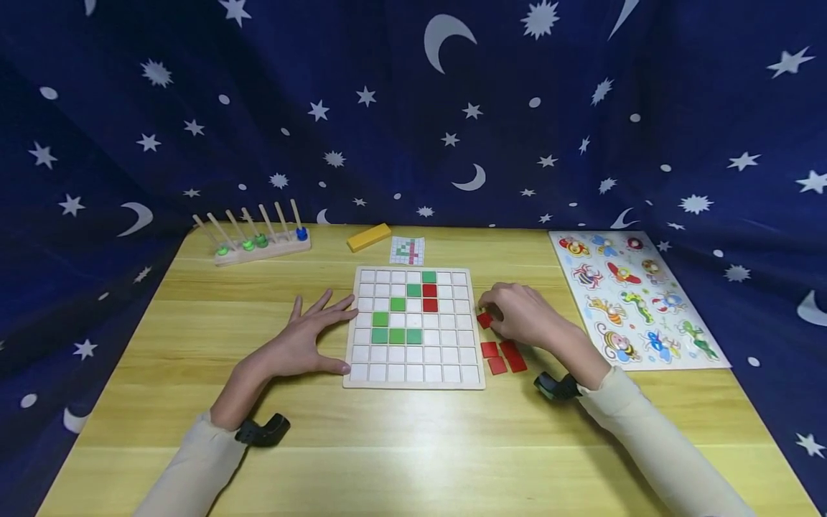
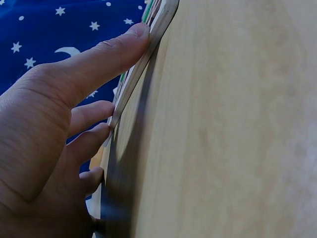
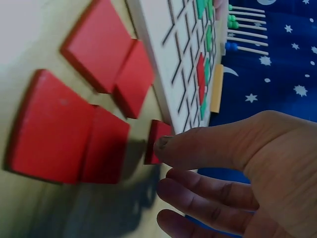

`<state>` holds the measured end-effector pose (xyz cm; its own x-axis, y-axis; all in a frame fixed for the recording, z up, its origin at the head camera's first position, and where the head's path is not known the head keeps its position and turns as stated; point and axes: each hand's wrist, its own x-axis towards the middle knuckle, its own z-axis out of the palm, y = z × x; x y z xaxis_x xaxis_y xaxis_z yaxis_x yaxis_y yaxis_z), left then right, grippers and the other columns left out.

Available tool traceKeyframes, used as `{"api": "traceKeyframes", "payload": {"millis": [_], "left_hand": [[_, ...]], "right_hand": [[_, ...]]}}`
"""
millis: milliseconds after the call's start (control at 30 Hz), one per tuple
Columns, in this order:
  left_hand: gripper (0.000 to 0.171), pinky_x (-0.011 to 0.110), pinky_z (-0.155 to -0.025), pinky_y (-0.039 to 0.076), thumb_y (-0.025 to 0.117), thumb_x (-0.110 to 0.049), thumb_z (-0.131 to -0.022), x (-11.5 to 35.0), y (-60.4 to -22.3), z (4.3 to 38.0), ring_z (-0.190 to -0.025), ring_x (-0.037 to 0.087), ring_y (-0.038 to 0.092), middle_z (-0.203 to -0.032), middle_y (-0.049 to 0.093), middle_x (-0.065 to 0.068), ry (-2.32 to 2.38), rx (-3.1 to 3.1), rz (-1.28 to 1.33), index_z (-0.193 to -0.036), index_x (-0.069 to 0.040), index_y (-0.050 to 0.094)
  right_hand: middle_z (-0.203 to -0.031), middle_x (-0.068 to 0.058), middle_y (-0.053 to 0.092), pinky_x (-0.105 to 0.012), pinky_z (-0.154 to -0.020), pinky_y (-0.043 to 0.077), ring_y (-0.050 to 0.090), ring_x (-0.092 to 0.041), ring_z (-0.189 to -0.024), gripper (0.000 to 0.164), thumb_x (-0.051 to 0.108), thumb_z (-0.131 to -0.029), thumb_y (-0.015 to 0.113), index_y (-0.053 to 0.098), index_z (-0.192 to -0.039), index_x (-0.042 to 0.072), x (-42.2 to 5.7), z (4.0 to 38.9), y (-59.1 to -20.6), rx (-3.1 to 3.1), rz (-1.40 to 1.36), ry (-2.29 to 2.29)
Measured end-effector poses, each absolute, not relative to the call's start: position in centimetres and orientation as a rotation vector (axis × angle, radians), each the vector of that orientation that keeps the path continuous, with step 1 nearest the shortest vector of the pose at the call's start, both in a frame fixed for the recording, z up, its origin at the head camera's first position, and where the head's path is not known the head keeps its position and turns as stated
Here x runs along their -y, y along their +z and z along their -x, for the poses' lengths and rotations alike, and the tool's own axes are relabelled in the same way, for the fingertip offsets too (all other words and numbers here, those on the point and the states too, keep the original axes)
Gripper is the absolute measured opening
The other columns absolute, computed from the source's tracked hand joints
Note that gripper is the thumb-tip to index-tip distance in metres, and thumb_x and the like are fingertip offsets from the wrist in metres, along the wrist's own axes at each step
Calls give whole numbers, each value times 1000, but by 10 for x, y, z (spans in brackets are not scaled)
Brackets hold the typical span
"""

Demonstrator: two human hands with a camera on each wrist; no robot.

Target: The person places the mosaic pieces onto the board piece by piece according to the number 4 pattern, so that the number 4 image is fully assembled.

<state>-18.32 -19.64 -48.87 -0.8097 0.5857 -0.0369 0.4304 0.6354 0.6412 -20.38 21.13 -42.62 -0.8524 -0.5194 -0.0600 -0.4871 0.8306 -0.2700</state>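
A white grid board (image 1: 415, 385) lies on the table, with several green tiles (image 1: 397, 335) and two red tiles (image 1: 429, 297) in its cells. Along its left edge my left hand (image 1: 293, 345) is spread, thumb and fingertips touching the rim. Just right of the board, my right hand (image 1: 523, 316) pinches a red square tile (image 1: 484, 320); the right wrist view shows the thumb on that tile (image 3: 156, 141), while the index fingertip is hidden. Closer to the front lie several loose red tiles (image 1: 497, 365), flat and side by side.
A small pattern card (image 1: 408, 250) and a yellow block (image 1: 369, 238) lie behind the board. A peg rack (image 1: 265, 250) with green and blue beads stands back left. At right is an insect puzzle board (image 1: 636, 298). A starry dark blue curtain (image 1: 388, 143) hangs behind the table.
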Motion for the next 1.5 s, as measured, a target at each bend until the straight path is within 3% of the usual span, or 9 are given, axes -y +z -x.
{"api": "traceKeyframes", "payload": {"millis": [200, 400, 1067, 1500], "left_hand": [[97, 66, -111, -15, 88, -51, -70, 196, -488, 182, -152, 33, 3, -164, 25, 0, 943, -2614, -814, -151, -18, 47], [95, 65, -111, -15, 87, -50, -72, 195, -487, 183, -152, 31, 2, -164, 23, -2, 919, -2616, -818, -152, -19, 45], [96, 64, -111, -16, 87, -52, -71, 197, -485, 185, -152, 32, 2, -164, 24, -2, 912, -2627, -817, -152, -19, 46], [96, 64, -111, -17, 87, -53, -71, 196, -487, 182, -152, 33, 2, -164, 24, -1, 923, -2614, -823, -151, -19, 46]], "right_hand": [[-95, -7, 67, -35, -62, 45, 52, -18, -71, 37, -6, -74, 75, 75, -109, 6, -212, 201, -433, -2869, 804, -405], [-96, -5, 68, -39, -67, 51, 58, -18, -77, 32, -4, -74, 77, 76, -105, 6, -214, 200, -434, -2883, 799, -435], [-86, -3, 63, -35, -60, 46, 52, -17, -67, 22, 9, -78, 80, 75, -100, 7, -207, 205, -427, -2958, 807, -455], [-94, -4, 66, -37, -66, 50, 56, -17, -73, 22, 10, -80, 80, 75, -102, 7, -181, 202, -430, -2920, 913, -479]]}}
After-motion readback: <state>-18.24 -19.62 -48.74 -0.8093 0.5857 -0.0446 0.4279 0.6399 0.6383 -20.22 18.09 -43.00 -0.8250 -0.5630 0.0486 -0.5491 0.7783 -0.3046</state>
